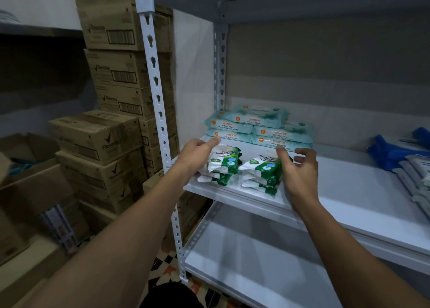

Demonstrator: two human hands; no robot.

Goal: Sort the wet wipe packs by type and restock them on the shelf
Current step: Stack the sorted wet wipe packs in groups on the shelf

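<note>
At frame centre, two stacks of green packs (242,168) sit at the shelf (349,191) front, with teal packs (256,128) piled just behind. The left hand (195,156) rests against the left stack, fingers straight; the right hand (297,170) touches the right stack, fingers loosely curled, pinching nothing. Cartons (111,79) fill the upper left.

Pale blue wipe packs (257,127) at the back of the shelf read "guardian ANTIBACTERIAL FRAGRANCE FREE WIPES". Green and white wipe packs (224,162) in front read "Pine Antibacterial Wipes". Brown cardboard boxes (102,138) stacked at left carry the brand "Rexona" and barcodes.
</note>
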